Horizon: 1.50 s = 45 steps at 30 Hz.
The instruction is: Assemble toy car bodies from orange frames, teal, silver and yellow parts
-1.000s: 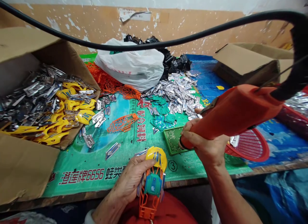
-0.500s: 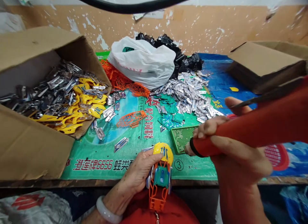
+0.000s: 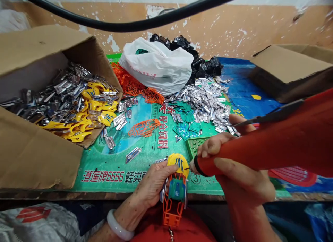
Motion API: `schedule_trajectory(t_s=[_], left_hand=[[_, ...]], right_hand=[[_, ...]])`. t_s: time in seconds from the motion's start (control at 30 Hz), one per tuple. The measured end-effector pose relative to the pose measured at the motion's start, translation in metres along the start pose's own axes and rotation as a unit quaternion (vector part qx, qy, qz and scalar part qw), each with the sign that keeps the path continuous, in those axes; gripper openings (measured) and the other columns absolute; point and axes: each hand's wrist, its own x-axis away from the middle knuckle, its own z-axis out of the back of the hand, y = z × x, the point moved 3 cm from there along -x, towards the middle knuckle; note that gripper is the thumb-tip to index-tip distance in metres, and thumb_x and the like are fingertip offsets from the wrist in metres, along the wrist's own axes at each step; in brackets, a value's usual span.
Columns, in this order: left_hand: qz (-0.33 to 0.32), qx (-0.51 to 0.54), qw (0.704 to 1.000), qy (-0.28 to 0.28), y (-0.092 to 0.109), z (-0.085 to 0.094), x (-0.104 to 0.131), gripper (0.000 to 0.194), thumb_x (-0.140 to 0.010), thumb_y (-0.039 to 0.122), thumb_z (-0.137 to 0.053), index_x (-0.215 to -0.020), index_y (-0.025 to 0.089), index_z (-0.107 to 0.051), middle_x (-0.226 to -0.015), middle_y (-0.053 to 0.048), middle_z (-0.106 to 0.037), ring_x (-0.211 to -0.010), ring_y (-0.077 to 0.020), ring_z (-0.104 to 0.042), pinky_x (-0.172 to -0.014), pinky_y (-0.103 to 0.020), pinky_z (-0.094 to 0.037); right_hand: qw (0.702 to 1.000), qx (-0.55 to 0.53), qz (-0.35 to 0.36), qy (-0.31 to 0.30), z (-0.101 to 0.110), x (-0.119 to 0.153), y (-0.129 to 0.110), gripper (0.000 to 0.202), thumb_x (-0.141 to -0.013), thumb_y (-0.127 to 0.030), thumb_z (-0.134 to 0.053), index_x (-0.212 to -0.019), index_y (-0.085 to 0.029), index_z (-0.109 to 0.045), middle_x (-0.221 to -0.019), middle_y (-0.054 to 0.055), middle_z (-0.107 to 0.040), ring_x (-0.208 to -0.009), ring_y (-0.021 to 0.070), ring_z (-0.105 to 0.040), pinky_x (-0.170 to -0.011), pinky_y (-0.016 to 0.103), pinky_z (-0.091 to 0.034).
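My left hand (image 3: 155, 179) pinches a toy car body near the table's front edge, thumb on its yellow hood (image 3: 178, 163). Below the hood, the orange lattice frame (image 3: 172, 217) carries a green panel (image 3: 177, 189) and has silver pieces along its sides. My right hand (image 3: 231, 165) is wrapped round a red tool with a black ring (image 3: 249, 152); a dark, thin object (image 3: 275, 114) also shows by these fingers. The tool's tip is at the hood's right edge; whether it touches is unclear.
An open carton (image 3: 39, 155) of silver and yellow parts stands left. Behind are a white bag (image 3: 158, 67), black parts (image 3: 208, 67) and silver pieces (image 3: 208, 100). A green basket (image 3: 194, 146), a red basket (image 3: 293, 174) and another carton (image 3: 291, 65) lie right. A black cable (image 3: 130, 26) hangs across.
My right hand has brought the red tool left and slightly down, so its tip is now at the yellow hood. The car body stays in my left hand, nearly unmoved.
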Motion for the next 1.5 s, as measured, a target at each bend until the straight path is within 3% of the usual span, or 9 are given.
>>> schedule_trajectory(t_s=[0.27, 0.57, 0.97, 1.3, 1.5], left_hand=[[0.002, 0.01, 1.0, -0.004, 0.001, 0.0, 0.0, 0.022, -0.07, 0.022, -0.074, -0.084, 0.007, -0.07, -0.068, -0.006, -0.069, -0.05, -0.0094, -0.059, -0.046, -0.017, -0.046], [-0.002, 0.0, 1.0, 0.003, 0.003, -0.002, 0.003, 0.026, -0.071, 0.027, -0.075, -0.087, 0.007, -0.07, -0.066, -0.004, -0.067, -0.049, -0.0082, -0.057, -0.046, -0.017, -0.045], [-0.005, -0.006, 1.0, 0.02, 0.002, 0.002, 0.004, 0.023, -0.068, 0.025, -0.073, -0.082, 0.008, -0.068, -0.063, -0.003, -0.065, -0.049, -0.0089, -0.056, -0.047, -0.018, -0.045], [-0.006, -0.002, 1.0, 0.02, -0.001, 0.0, 0.002, 0.018, -0.071, 0.024, -0.071, -0.08, 0.01, -0.063, -0.064, -0.001, -0.06, -0.052, -0.0099, -0.054, -0.049, -0.02, -0.042], [-0.02, -0.008, 1.0, 0.013, 0.004, -0.002, 0.004, 0.022, -0.069, 0.025, -0.074, -0.081, 0.009, -0.065, -0.063, -0.002, -0.063, -0.05, -0.0094, -0.055, -0.048, -0.019, -0.045]], right_hand=[[1.0, -0.017, -0.004, -0.026, 0.0, 0.0, 0.006, 0.038, -0.069, -0.011, -0.07, -0.1, -0.03, -0.061, -0.072, -0.005, -0.061, -0.064, 0.0125, -0.06, -0.065, 0.032, -0.054], [1.0, -0.001, -0.014, -0.023, 0.0, 0.0, 0.007, 0.063, -0.066, -0.01, -0.069, -0.121, -0.034, -0.051, -0.072, -0.005, -0.061, -0.061, 0.0133, -0.059, -0.064, 0.034, -0.053], [0.996, 0.074, 0.011, -0.048, -0.001, 0.004, 0.015, 0.053, -0.067, -0.017, -0.073, -0.114, -0.03, -0.054, -0.071, -0.003, -0.061, -0.063, 0.0179, -0.06, -0.063, 0.037, -0.053], [0.995, 0.065, 0.012, -0.071, -0.005, 0.0, 0.018, 0.053, -0.068, -0.025, -0.075, -0.114, -0.032, -0.05, -0.067, -0.004, -0.059, -0.059, 0.0184, -0.058, -0.06, 0.038, -0.053], [0.995, 0.058, 0.026, -0.073, 0.0, 0.0, 0.012, 0.058, -0.067, -0.02, -0.075, -0.118, -0.032, -0.051, -0.069, -0.003, -0.061, -0.061, 0.0182, -0.06, -0.061, 0.038, -0.054]])
